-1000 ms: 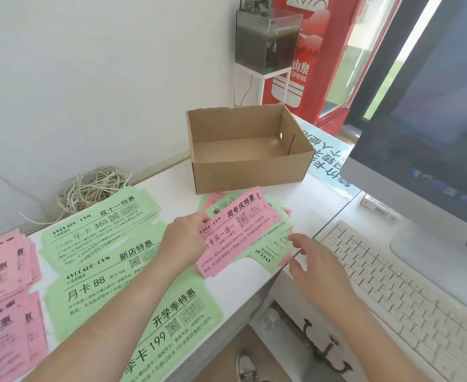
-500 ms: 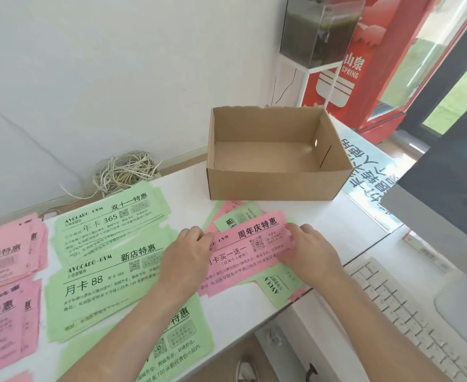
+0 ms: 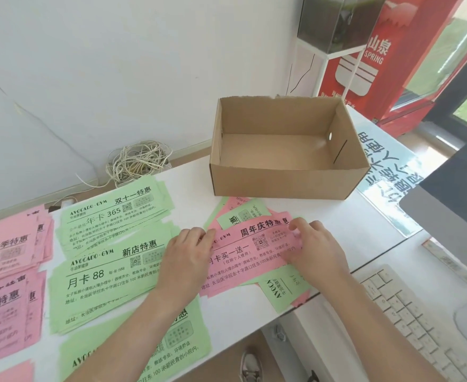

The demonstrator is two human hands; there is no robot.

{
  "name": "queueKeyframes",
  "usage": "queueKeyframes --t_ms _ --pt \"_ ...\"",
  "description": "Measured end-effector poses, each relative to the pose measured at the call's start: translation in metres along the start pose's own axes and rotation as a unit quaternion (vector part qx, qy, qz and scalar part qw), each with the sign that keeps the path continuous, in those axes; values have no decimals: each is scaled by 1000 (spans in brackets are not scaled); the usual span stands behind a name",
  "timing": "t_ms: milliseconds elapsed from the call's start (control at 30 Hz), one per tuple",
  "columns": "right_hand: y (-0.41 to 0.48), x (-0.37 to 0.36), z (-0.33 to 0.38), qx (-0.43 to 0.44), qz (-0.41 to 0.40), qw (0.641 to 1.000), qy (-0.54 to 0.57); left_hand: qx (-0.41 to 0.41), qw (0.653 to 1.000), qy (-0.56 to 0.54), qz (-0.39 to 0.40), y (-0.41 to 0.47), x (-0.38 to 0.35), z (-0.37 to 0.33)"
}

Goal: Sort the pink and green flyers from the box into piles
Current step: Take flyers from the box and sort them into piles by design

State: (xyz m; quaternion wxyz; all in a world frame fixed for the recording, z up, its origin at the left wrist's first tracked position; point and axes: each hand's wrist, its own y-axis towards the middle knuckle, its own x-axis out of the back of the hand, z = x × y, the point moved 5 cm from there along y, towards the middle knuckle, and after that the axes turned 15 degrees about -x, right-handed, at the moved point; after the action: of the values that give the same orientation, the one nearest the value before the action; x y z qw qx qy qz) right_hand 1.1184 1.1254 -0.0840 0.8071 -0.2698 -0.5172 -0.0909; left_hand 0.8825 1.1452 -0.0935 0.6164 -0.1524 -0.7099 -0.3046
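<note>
**Both hands on 1 pink flyer in front of the box**

The pink flyer (image 3: 254, 257) lies on top of a loose heap (image 3: 282, 293) of green and pink flyers, between the box (image 3: 287, 183) and the front edge of the desk (image 3: 193, 194). Its top edge bows up slightly. 1 green sheet of the heap hangs over the front edge.

The right hand (image 3: 313, 249) pinches the flyer's upper right corner, with thumb and fingers curled round the paper. The left hand (image 3: 184, 260) has its fingers laid over the flyer's left end. Its thumb is hidden, so I cannot tell whether it grips the sheet or only rests on it.

The box stands upright near the back edge, open at the top, with its cardboard floor in plain view.

The sorted piles lie left of the hands. 3 green piles (image 3: 111, 216) run in a column from the back edge to the front edge, and the left forearm crosses the nearest 1. The pink piles (image 3: 6, 244) lie along the left edge, just beside the green ones.

A coil of white cable (image 3: 138, 161) sits behind the back edge. A white keyboard (image 3: 419, 312) lies past the right edge, under the right forearm.
</note>
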Motion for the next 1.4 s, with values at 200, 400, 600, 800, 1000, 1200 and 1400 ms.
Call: queueKeyframes --t_ms 200,400,600,800,1000,1200,1400 --pt "6 -7 -8 -18 38 995 95 -9 998 -48 -39 1 4 -6" --pt "19 10 -19 18 66 990 127 -21 994 -99 -49 -6 0 -5" --pt "26 15 -12 27 49 982 183 -56 992 -96 -59 -4 11 -15" --pt "24 15 -7 40 43 991 118 46 989 -123 67 7 -1 -12" --pt "18 6 -3 61 7 997 52 77 975 -80 191 18 -1 -16" --pt "31 17 -12 -101 144 933 313 99 973 -75 192 24 -2 -18" --pt "39 15 -10 -101 134 960 226 118 968 -73 211 29 -3 -20"
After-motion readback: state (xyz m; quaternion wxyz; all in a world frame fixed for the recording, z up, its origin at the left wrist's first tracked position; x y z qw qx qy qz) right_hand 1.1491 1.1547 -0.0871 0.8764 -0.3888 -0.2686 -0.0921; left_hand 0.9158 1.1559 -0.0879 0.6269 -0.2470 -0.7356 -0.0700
